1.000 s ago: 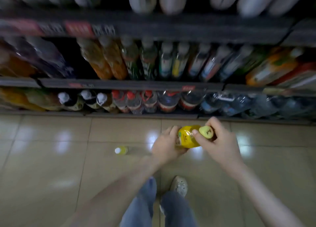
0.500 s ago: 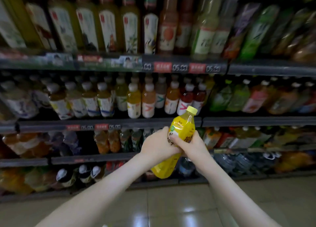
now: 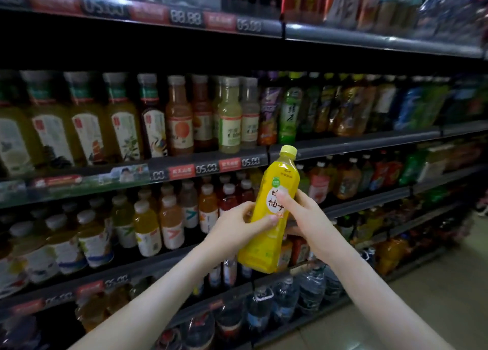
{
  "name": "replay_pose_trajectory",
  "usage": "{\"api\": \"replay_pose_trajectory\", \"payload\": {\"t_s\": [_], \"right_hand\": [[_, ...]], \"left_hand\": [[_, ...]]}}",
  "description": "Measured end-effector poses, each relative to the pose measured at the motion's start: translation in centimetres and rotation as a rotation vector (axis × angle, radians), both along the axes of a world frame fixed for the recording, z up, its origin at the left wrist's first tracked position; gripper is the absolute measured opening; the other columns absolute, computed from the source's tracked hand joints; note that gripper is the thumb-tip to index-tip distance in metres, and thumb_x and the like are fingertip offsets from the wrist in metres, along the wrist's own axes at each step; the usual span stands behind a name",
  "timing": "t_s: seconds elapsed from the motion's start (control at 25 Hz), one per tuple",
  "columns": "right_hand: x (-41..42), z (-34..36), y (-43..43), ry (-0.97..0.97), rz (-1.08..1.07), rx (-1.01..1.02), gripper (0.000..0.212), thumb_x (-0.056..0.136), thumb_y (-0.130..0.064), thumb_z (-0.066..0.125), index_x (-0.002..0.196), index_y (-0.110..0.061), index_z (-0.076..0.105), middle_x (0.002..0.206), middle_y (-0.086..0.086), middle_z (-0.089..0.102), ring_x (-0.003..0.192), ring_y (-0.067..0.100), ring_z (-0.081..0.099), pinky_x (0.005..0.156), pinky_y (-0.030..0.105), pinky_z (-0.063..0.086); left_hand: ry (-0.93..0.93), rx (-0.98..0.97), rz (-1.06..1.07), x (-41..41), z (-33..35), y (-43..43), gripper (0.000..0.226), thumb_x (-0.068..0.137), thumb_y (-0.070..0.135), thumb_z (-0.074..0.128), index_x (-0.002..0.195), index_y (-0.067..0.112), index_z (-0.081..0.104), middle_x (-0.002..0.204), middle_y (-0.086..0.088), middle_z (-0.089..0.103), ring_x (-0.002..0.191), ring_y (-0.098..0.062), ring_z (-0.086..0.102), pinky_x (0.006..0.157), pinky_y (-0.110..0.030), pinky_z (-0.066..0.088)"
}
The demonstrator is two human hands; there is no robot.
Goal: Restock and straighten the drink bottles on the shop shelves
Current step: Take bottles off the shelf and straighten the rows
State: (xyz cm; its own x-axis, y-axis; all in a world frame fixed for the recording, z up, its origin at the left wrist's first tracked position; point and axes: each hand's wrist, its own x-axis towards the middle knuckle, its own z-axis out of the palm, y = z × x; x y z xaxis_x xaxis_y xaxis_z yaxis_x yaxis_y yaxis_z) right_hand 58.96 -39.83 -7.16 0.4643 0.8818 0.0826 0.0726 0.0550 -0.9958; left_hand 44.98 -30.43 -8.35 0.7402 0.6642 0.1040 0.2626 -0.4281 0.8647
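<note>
A yellow drink bottle (image 3: 274,191) with a pale yellow-green cap is held upright, slightly tilted, in front of the shelves. My left hand (image 3: 237,228) grips its middle from the left, thumb across the label. My right hand (image 3: 303,217) grips it from the right, thumb pressed on the label. The shelf row (image 3: 211,165) behind the bottle's cap carries tall juice and tea bottles. Below it stands a row of smaller white-capped bottles (image 3: 169,223).
Dark shelves with red and black price tags (image 3: 206,169) run from left to far right. Large water bottles (image 3: 285,299) fill the lowest shelf. A tiled floor (image 3: 422,304) lies at the lower right. The top shelf (image 3: 369,9) holds more packaged drinks.
The view swung up from the floor and low shelves to the middle shelves. Both hands lifted the yellow bottle from lying flat near the floor to upright at shelf height.
</note>
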Motion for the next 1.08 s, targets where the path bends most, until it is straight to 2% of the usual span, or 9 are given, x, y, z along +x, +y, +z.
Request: {"api": "replay_pose_trajectory", "payload": {"t_s": [0.08, 0.16, 0.24, 0.36, 0.6, 0.76, 0.88, 0.96, 1.08], "right_hand": [[2.7, 0.5, -0.8, -0.122, -0.052, -0.053, 0.032, 0.084, -0.050, 0.064, 0.109, -0.030, 0.063, 0.103, -0.005, 0.072, 0.094, 0.014, 0.068, 0.081, 0.040, 0.057], [5.2, 0.9, -1.7, -0.201, -0.112, -0.100, 0.035, 0.080, -0.050, 0.068, 0.108, -0.030, 0.060, 0.100, -0.010, 0.069, 0.081, 0.003, 0.066, 0.062, 0.021, 0.056], [8.4, 0.8, -2.7, -0.191, -0.156, -0.101, 0.038, 0.077, -0.044, 0.073, 0.107, -0.027, 0.056, 0.097, -0.010, 0.067, 0.074, -0.001, 0.064, 0.049, 0.015, 0.050], [14.8, 0.8, -4.9, -0.184, -0.187, -0.089, 0.030, 0.078, -0.034, 0.076, 0.103, -0.025, 0.062, 0.096, -0.005, 0.072, 0.081, 0.009, 0.069, 0.056, 0.023, 0.055], [28.9, 1.3, -9.9, -0.176, -0.261, -0.077, 0.021, 0.081, -0.022, 0.074, 0.101, -0.024, 0.066, 0.092, -0.004, 0.074, 0.083, 0.013, 0.071, 0.070, 0.035, 0.058], [35.6, 1.8, -10.2, -0.105, -0.328, 0.019, 0.022, 0.080, -0.019, 0.075, 0.098, -0.020, 0.063, 0.091, -0.001, 0.074, 0.079, 0.015, 0.071, 0.060, 0.028, 0.056], [39.6, 1.9, -8.7, -0.165, -0.378, 0.075, 0.029, 0.074, -0.025, 0.080, 0.097, -0.026, 0.064, 0.089, -0.006, 0.074, 0.085, 0.016, 0.070, 0.075, 0.038, 0.056], [41.9, 2.2, -7.3, -0.238, -0.423, 0.107, 0.033, 0.072, -0.028, 0.082, 0.099, -0.029, 0.063, 0.088, -0.011, 0.073, 0.087, 0.010, 0.068, 0.080, 0.037, 0.054], [45.6, 3.3, -4.8, -0.317, -0.501, 0.202, 0.038, 0.072, -0.026, 0.081, 0.104, -0.022, 0.062, 0.091, -0.010, 0.071, 0.087, 0.007, 0.065, 0.078, 0.030, 0.050]], "left_hand": [[0.082, 0.189, 0.102, 2.9, 0.9, -1.0, 0.049, 0.075, 0.069, 0.060, 0.111, 0.035, 0.058, 0.099, 0.013, 0.067, 0.091, -0.006, 0.062, 0.080, -0.029, 0.052], [0.138, 0.351, 0.142, 6.0, 1.4, -2.3, 0.052, 0.074, 0.071, 0.057, 0.113, 0.037, 0.055, 0.098, 0.009, 0.069, 0.092, -0.012, 0.063, 0.076, -0.028, 0.050], [0.150, 0.440, 0.146, 9.7, 1.3, -3.6, 0.054, 0.075, 0.073, 0.054, 0.115, 0.036, 0.053, 0.097, 0.006, 0.070, 0.092, -0.016, 0.065, 0.074, -0.028, 0.050], [0.134, 0.482, 0.137, 16.4, 0.7, -6.5, 0.055, 0.079, 0.069, 0.051, 0.121, 0.034, 0.049, 0.093, 0.004, 0.070, 0.089, -0.019, 0.066, 0.074, -0.029, 0.051], [0.007, 0.310, -0.062, 29.3, 0.3, -10.0, 0.049, 0.087, 0.048, 0.052, 0.133, 0.034, 0.042, 0.099, 0.007, 0.068, 0.087, -0.013, 0.065, 0.079, -0.036, 0.053], [-0.095, 0.331, 0.053, 35.6, 0.9, -8.8, 0.042, 0.091, 0.043, 0.054, 0.129, 0.025, 0.051, 0.109, 0.009, 0.066, 0.097, -0.007, 0.063, 0.087, -0.029, 0.051], [-0.095, 0.347, 0.160, 39.7, 1.7, -5.6, 0.046, 0.090, 0.042, 0.055, 0.133, 0.028, 0.047, 0.114, 0.006, 0.062, 0.100, -0.010, 0.061, 0.086, -0.032, 0.053], [-0.082, 0.428, 0.240, 42.3, 2.5, -2.9, 0.051, 0.091, 0.041, 0.054, 0.138, 0.030, 0.039, 0.124, 0.006, 0.058, 0.106, -0.011, 0.059, 0.087, -0.029, 0.050], [-0.105, 0.515, 0.302, 46.2, 3.9, 1.3, 0.057, 0.094, 0.038, 0.051, 0.146, 0.032, 0.026, 0.135, 0.005, 0.046, 0.100, -0.012, 0.060, 0.072, -0.024, 0.048]]}}
